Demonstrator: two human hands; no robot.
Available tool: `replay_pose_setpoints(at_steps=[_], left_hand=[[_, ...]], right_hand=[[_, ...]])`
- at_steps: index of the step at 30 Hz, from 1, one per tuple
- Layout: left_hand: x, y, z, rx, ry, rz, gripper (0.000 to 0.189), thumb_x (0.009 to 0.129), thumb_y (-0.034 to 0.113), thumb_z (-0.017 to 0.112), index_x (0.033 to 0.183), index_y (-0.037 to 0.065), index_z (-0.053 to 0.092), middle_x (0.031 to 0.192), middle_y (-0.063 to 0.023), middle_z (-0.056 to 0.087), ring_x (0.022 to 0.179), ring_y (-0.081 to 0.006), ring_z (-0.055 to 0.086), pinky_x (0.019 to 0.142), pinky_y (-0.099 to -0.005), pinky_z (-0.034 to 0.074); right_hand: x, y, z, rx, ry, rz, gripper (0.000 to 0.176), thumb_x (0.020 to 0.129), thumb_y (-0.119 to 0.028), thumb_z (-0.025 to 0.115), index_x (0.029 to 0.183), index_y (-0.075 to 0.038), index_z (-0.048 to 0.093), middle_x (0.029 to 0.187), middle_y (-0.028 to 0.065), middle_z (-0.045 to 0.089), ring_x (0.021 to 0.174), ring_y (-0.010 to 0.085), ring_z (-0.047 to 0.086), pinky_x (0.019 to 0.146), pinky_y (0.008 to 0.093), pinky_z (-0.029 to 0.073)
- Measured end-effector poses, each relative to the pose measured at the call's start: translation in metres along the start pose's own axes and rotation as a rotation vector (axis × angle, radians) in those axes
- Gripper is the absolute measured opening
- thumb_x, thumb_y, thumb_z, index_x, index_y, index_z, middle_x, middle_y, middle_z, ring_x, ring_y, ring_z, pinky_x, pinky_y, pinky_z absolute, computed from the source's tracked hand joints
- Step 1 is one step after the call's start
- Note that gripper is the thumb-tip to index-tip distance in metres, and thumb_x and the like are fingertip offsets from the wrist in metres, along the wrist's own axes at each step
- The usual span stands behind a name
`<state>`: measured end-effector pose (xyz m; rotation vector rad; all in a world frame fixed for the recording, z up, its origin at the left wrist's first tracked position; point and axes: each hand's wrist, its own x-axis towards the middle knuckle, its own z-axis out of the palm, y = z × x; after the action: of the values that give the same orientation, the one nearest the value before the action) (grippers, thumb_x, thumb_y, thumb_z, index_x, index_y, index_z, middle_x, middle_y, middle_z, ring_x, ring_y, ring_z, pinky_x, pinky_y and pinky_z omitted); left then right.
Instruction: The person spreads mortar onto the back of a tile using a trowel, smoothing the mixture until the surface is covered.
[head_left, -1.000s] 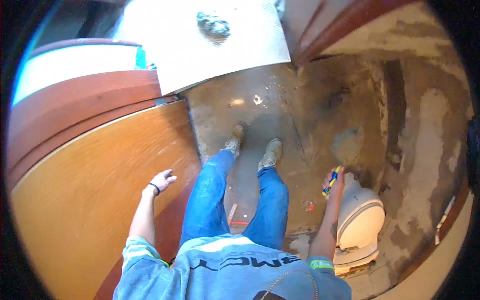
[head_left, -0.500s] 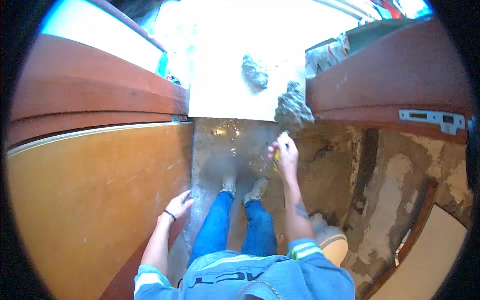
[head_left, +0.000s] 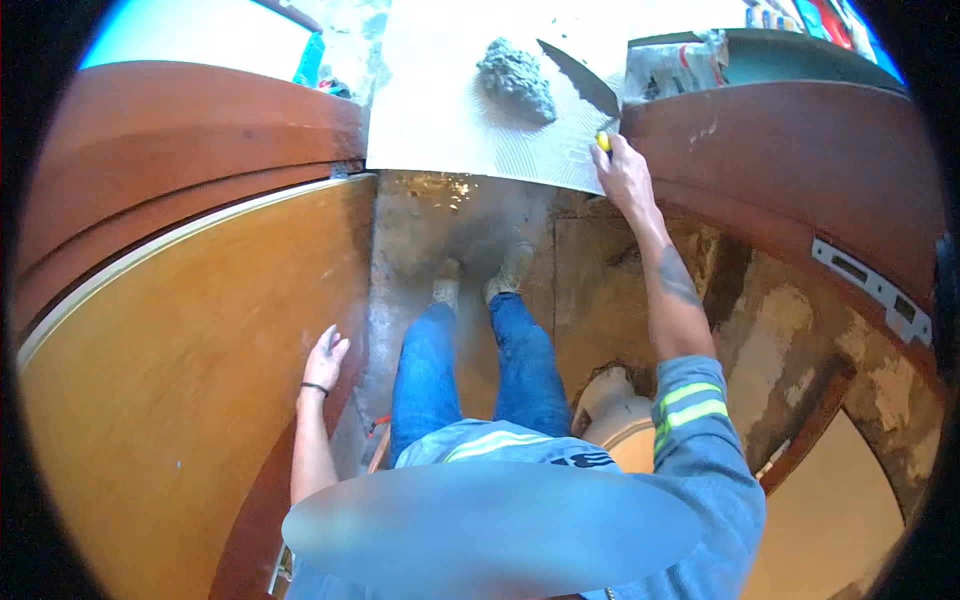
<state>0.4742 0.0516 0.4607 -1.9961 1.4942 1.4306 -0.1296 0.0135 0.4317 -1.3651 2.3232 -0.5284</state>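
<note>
My right hand (head_left: 626, 178) is closed around the yellow handle (head_left: 603, 142) of a pointed trowel, arm stretched forward. The trowel's dark blade (head_left: 582, 80) reaches over a large white slab (head_left: 430, 110), which looks like a tile with fine ridges on its face. Left of the blade, a rough grey lump of mortar (head_left: 516, 82) sits on the slab, apart from the blade. My left hand (head_left: 327, 355) hangs beside the orange-brown wooden door, holding nothing, its fingers loosely bent and thumb apart.
The wooden door (head_left: 200, 320) stands on my left. A door frame with a metal strike plate (head_left: 873, 290) is on the right. Below lies a wet, dirty floor (head_left: 590, 290); a toilet (head_left: 615, 420) is close by my right side. Plastic bags (head_left: 680, 68) lie beyond the frame.
My right hand has moved forward and right with the trowel, over the slab. The grey clump at the trowel is gone from its blade. My left hand has shifted slightly left; the view has tilted.
</note>
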Motion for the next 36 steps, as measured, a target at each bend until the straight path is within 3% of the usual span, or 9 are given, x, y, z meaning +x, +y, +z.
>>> replay_pose_setpoints(at_steps=[4,8,13,18,21,26,30,31,36], left_hand=[[0.019,0.012,0.026,-0.115,0.057,0.14,0.063,0.091,0.028,0.061,0.141,0.001,0.034,0.137,-0.024,0.046,0.123,-0.0276,0.05,0.101,-0.035,0.041],[0.051,0.096,0.003,-0.079,0.096,0.224,0.067,0.088,0.028,0.063,0.143,0.005,0.032,0.14,-0.0224,0.043,0.124,-0.0301,0.049,0.101,-0.0376,0.041],[0.165,0.171,-0.002,0.092,0.133,0.402,0.076,0.084,0.036,0.064,0.144,0.006,0.031,0.14,-0.0253,0.041,0.129,-0.0357,0.043,0.107,-0.0413,0.035],[0.307,0.25,0.002,0.359,0.198,0.327,0.118,0.066,0.046,0.078,0.15,0.007,0.004,0.15,-0.0284,0.017,0.14,-0.0377,0.02,0.115,-0.0414,0.02],[0.353,0.27,0.008,0.42,0.179,0.214,0.121,0.066,0.046,0.079,0.15,0.016,-0.003,0.15,-0.028,0.017,0.138,-0.0402,0.025,0.111,-0.0489,0.026],[0.375,0.258,0.008,0.433,0.082,0.214,0.122,0.067,0.032,0.081,0.149,0.021,-0.008,0.139,-0.0259,0.036,0.122,-0.0415,0.046,0.098,-0.0523,0.04],[0.376,0.255,0.013,0.419,0.098,0.25,0.128,0.065,0.025,0.083,0.148,0.02,-0.014,0.127,-0.0296,0.041,0.117,-0.0444,0.046,0.1,-0.0471,0.038],[0.375,0.253,0.012,0.391,0.101,0.265,0.124,0.066,0.024,0.082,0.149,0.02,-0.01,0.127,-0.0299,0.041,0.115,-0.0444,0.048,0.098,-0.0476,0.039],[0.37,0.264,0.009,0.328,0.094,0.25,0.121,0.066,0.021,0.081,0.15,0.018,-0.005,0.124,-0.0319,0.042,0.111,-0.0444,0.05,0.096,-0.0464,0.041]], right_hand=[[0.005,0.04,0.047,-0.087,-0.146,0.102,0.029,0.09,-0.032,0.054,0.097,-0.004,0.056,0.085,0.0288,0.062,0.085,0.0468,0.06,0.073,0.0522,0.047],[-0.017,-0.004,0.032,0.157,-0.027,0.2,0.037,0.091,-0.04,0.051,0.106,-0.006,0.058,0.097,0.0262,0.062,0.092,0.0436,0.06,0.078,0.0512,0.046],[-0.004,-0.013,0.037,-0.065,-0.256,0.217,0.037,0.092,-0.04,0.051,0.103,-0.006,0.058,0.094,0.0225,0.064,0.091,0.0427,0.06,0.079,0.05,0.047],[0.054,-0.021,0.064,-0.306,-0.29,0.153,0.034,0.092,-0.039,0.051,0.095,-0.006,0.057,0.087,0.0193,0.065,0.079,0.0383,0.064,0.071,0.0485,0.05],[0.095,-0.01,0.07,-0.394,-0.261,0.057,0.033,0.093,-0.039,0.05,0.092,-0.006,0.057,0.078,0.0176,0.064,0.068,0.0354,0.065,0.059,0.0456,0.051],[0.167,0.005,0.062,-0.448,-0.274,0.147,0.037,0.091,-0.043,0.051,0.097,-0.009,0.063,0.084,0.0178,0.067,0.078,0.0383,0.064,0.069,0.0499,0.05],[0.226,0.044,0.07,-0.284,-0.204,0.228,0.042,0.089,-0.045,0.054,0.101,-0.007,0.065,0.082,0.0212,0.066,0.072,0.034,0.066,0.064,0.0444,0.051],[0.24,0.048,0.067,0.056,-0.355,0.553,0.043,0.09,-0.044,0.053,0.083,-0.002,0.061,0.071,0.0186,0.063,0.06,0.0315,0.063,0.057,0.0448,0.048],[0.185,0.057,0.091,0.814,-0.192,0.858,0.037,0.091,-0.042,0.051,0.083,-0.006,0.055,0.061,0.0037,0.052,0.046,0.0144,0.049,0.042,0.0314,0.04]])
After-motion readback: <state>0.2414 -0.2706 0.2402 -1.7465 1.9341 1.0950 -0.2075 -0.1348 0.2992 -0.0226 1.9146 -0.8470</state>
